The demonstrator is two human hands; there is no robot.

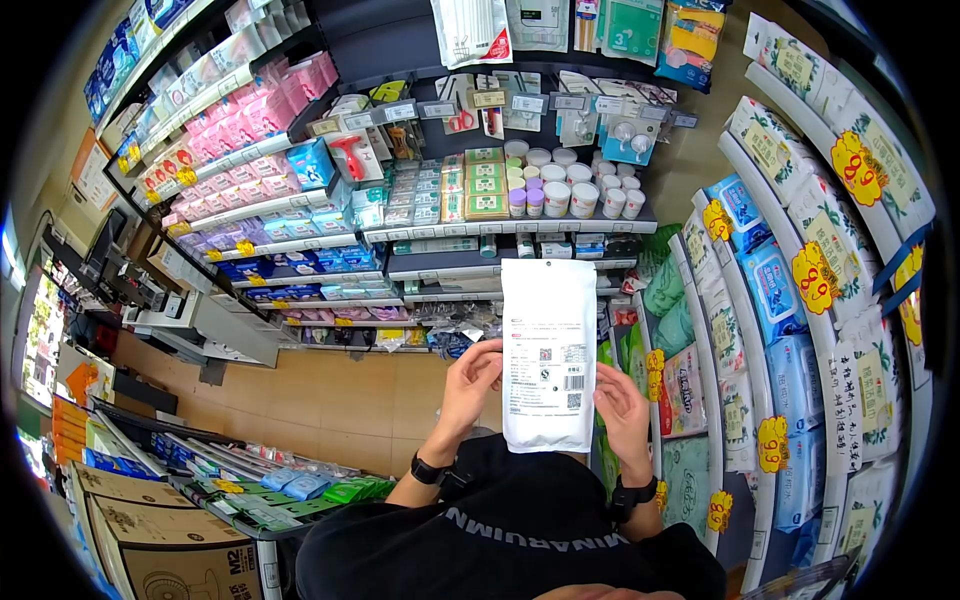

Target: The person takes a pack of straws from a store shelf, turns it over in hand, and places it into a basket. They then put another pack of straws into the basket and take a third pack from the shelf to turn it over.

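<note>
A white flat packet (549,350) is held upright in front of my chest, its printed back facing me. Small text, a barcode and square codes cover its lower half, and a hang hole is at its top. My left hand (470,385) grips its left edge with bent fingers. On the opposite edge, my right hand (622,408) pinches the packet between thumb and fingers. Some fingertips of both hands are hidden behind it. Each wrist wears a dark band.
Ahead, a shelf (510,228) bears round tubs (584,199) and small boxes, with hanging packs above. Pink packs (240,125) fill the left shelves. On the right stand racks of blue wipes packs (773,285). Cardboard boxes (165,545) are at lower left, beside the tiled floor (340,400).
</note>
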